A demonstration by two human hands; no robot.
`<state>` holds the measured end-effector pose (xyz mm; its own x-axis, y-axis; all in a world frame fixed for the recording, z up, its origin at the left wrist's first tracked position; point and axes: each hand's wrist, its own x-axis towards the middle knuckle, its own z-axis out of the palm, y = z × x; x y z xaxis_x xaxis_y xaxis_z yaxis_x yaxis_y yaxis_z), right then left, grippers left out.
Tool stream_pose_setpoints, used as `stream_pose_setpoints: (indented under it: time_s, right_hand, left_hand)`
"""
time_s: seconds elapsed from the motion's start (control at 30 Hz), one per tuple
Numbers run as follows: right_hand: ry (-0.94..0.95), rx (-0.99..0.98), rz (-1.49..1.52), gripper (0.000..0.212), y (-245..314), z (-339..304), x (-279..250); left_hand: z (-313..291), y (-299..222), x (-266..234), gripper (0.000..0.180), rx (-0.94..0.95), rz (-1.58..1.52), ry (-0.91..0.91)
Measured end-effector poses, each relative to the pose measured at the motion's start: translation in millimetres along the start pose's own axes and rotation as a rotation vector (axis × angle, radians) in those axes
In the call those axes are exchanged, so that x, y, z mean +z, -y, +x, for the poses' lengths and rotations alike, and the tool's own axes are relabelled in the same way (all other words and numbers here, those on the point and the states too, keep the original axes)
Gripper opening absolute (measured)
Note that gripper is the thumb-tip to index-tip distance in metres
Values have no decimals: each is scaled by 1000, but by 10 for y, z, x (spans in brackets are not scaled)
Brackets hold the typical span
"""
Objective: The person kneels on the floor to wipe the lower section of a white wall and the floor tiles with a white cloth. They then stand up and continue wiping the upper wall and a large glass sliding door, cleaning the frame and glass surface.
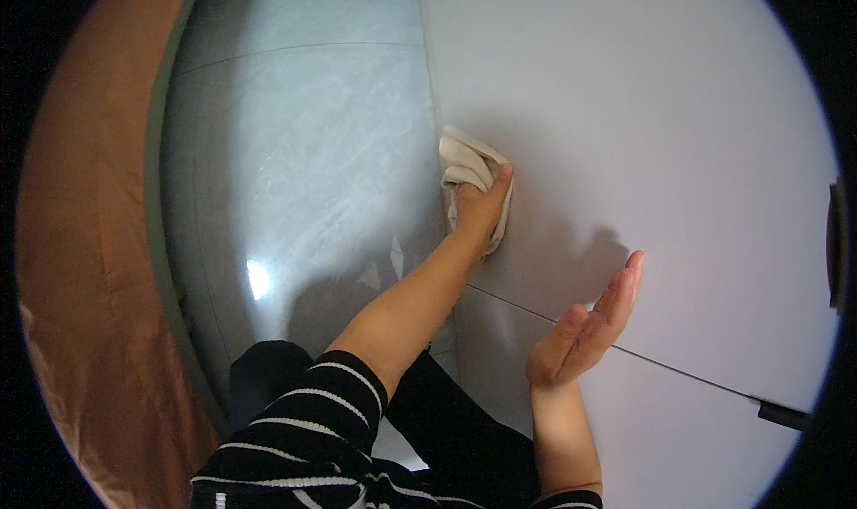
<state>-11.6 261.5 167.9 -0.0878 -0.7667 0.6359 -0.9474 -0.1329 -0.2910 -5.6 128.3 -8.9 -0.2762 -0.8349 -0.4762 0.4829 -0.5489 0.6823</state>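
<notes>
My striped sleeve (303, 420) is hanging closest to the lens. My left hand (480, 207) is gripping a cream cloth (460, 161) and pressing it against the left edge of a white cabinet door (643, 134). My right hand (585, 326) is hovering open, fingers released, near the seam below. I'm guessing most of the door's still unwiped.

A person's bare forearms extend from short sleeves of a black top with thin white horizontal stripes (308, 420), the striped cuff ending near the elbow on the left arm. Dark trousers (464, 446) show below. The left hand (478, 210) and right hand (585, 331) wear no gloves or jewellery.
</notes>
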Motion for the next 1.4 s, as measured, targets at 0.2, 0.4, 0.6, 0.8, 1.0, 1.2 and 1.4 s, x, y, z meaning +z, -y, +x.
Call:
stream_pose_setpoints:
  time_s: [0.2,0.4,0.6,0.8,1.0,1.2,1.4]
  right_hand:
    - [-231,217,247,58,50,61,-99]
    - [-276,266,312,59,11,60,-174]
    - [-244,277,275,60,-14,110,-122]
    - [-268,294,289,60,-28,149,-173]
    - [-109,210,252,52,23,131,-172]
    - [97,224,86,49,11,105,-34]
    - [50,306,206,50,19,86,-55]
  left_hand:
    - [-1050,326,388,94,474,352,-44]
    - [-128,-245,279,78,134,180,-44]
    - [-306,570,235,69,284,332,-162]
    - [-1382,166,640,84,684,389,109]
    - [209,-373,454,77,408,309,-50]
    - [-418,1044,-75,72,18,163,-260]
    - [-253,628,-238,68,-220,153,-185]
